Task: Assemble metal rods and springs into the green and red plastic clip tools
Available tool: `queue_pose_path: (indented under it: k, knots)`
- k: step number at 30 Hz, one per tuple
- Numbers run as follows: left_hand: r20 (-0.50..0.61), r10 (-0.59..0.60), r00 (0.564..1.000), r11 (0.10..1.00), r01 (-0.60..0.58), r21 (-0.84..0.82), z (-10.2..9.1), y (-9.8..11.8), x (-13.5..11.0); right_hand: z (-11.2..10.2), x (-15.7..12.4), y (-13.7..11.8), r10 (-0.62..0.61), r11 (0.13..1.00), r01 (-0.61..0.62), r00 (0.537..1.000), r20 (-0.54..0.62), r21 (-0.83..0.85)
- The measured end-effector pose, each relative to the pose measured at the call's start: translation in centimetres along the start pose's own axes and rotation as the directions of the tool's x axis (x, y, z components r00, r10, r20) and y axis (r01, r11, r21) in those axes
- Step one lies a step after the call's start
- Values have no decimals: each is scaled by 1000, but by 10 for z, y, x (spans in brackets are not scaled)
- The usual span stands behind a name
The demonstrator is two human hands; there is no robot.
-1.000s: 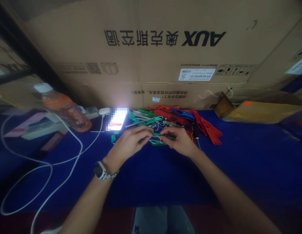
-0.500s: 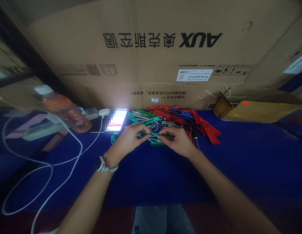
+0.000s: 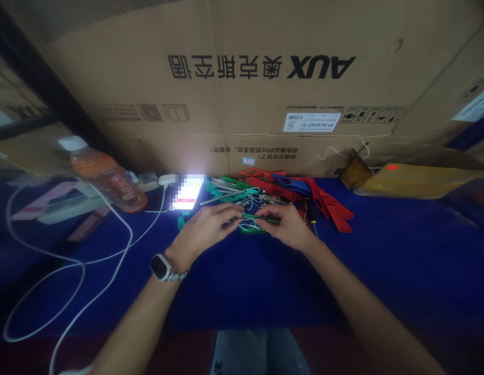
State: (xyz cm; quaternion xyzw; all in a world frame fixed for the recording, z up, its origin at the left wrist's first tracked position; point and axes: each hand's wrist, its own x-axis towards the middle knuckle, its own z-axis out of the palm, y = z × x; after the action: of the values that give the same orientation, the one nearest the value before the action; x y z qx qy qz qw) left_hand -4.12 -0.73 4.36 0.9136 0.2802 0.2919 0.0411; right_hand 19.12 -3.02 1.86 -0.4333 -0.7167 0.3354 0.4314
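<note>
My left hand (image 3: 208, 229), a watch on its wrist, and my right hand (image 3: 289, 226) meet over the blue table top (image 3: 382, 260). Both pinch a thin green tool with white string (image 3: 254, 221) held between them, fingers curled round its ends. Just behind lies a pile of green, red and blue plastic-handled tools (image 3: 281, 190) with metal tips.
A lit phone (image 3: 186, 194) on a white charging cable (image 3: 89, 260) lies left of the pile. An orange drink bottle (image 3: 105, 174) lies further left by a power strip (image 3: 66, 205). A big AUX cardboard box (image 3: 261, 88) walls the back; a wooden block (image 3: 414, 179) sits right.
My left hand's fingers shifted a little along the green tool and back; both hands stay in the same place over the pile.
</note>
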Motion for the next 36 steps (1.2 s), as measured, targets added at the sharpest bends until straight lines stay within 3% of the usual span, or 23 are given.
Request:
queue_pose_path:
  k: [9,13,19,24,27,31,36]
  knots:
    - [57,-88,995,995,91,-48,2,3,1,1,-1,-1,47,999,-48,997,56,18]
    - [37,-125,991,977,130,-172,4,-2,2,2,-1,0,55,998,-56,997,49,26]
    - [97,-277,956,844,290,-452,8,-11,5,2,0,4,34,999,-34,999,10,-8]
    - [194,-319,928,710,370,-599,10,-15,8,2,0,2,58,998,-58,998,6,7]
    - [205,-315,927,669,370,-644,11,-18,12,0,1,1,67,998,-67,998,-1,12]
    - [241,-218,946,693,324,-644,10,-22,19,-1,1,-2,54,999,-54,998,-26,8]
    - [352,-189,916,729,372,-575,11,-26,26,-1,1,-4,45,999,-45,999,-18,4]
